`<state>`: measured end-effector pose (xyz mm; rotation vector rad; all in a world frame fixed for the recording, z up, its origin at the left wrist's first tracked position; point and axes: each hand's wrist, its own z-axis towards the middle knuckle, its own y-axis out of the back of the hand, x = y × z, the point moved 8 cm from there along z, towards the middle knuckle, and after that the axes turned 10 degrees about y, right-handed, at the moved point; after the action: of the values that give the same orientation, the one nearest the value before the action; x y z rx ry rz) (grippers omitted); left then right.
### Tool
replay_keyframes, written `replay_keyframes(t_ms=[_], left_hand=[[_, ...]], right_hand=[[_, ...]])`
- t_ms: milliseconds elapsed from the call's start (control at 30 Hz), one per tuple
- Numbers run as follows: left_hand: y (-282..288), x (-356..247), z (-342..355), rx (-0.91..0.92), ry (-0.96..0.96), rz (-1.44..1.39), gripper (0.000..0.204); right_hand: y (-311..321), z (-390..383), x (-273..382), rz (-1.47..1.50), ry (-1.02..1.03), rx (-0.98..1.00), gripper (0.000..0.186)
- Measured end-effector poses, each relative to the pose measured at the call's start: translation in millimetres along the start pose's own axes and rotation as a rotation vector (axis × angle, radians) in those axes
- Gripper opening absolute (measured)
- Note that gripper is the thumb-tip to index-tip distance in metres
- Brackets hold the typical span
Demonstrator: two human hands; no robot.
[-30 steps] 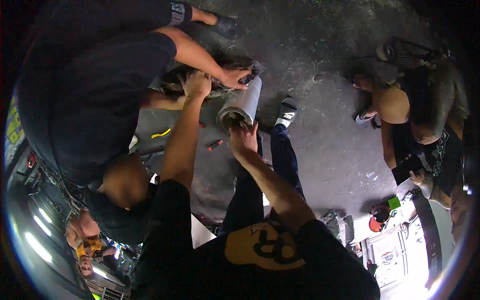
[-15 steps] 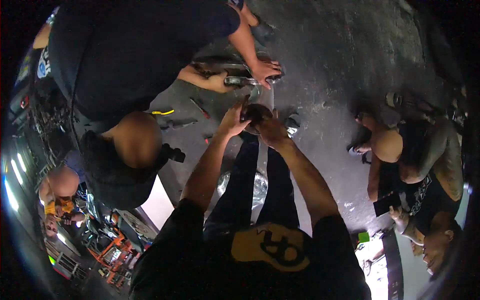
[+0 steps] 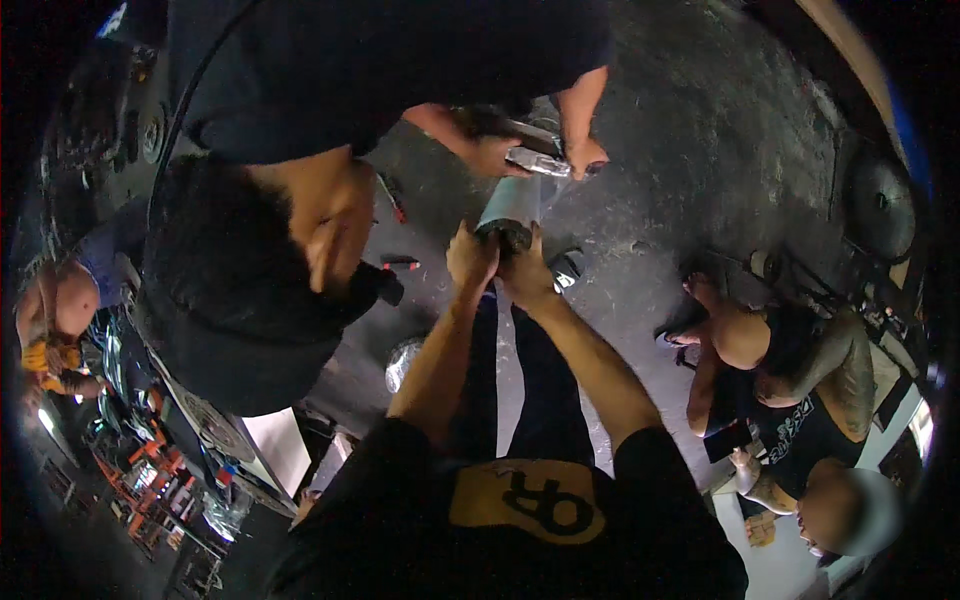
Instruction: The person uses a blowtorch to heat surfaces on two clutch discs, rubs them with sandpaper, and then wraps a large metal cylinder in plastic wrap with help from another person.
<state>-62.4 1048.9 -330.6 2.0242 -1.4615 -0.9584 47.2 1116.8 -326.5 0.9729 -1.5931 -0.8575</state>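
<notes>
A grey metal cylinder (image 3: 512,203) points away from me in the middle of the head view, its dark near end facing me. Around the left side of that end, my left hand (image 3: 472,258) is closed. My right hand (image 3: 526,270) grips the opposite side, close to the left one. Just beyond the cylinder, a co-worker's hands (image 3: 583,157) hold a silver metal piece (image 3: 537,161) across its far part. What lies inside the dark end is too dim to make out.
A co-worker in a dark cap (image 3: 240,290) leans in closely from the left. On the dark floor (image 3: 640,150) lie a red-handled tool (image 3: 392,200) and a small red item (image 3: 402,264). Another person (image 3: 800,400) sits at the right, and a worker with orange gloves (image 3: 50,360) is at far left.
The round dark part between my hands has given way to the grey cylinder's end, now gripped from both sides. The co-worker's hands and silver piece have moved right. My view has shifted.
</notes>
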Motion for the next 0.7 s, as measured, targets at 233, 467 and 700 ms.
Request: replay_keyframes(t_ms=[233,467,700], left_hand=[[-22.1,-48.4,-7.7,0.463,-0.657,0.186,0.069],[-4.9,-14.7,-12.9,0.301,-0.360,-0.093,0.066],[-7.3,75.8,9.9,0.207,0.218,-0.647,0.050]], right_hand=[[37.7,-5.1,-27.1,0.045,0.461,0.319,0.044],[3.7,0.6,5.8,0.364,-0.064,0.332,0.049],[-19.8,33.5,46.8,0.190,-0.285,0.163,0.062]])
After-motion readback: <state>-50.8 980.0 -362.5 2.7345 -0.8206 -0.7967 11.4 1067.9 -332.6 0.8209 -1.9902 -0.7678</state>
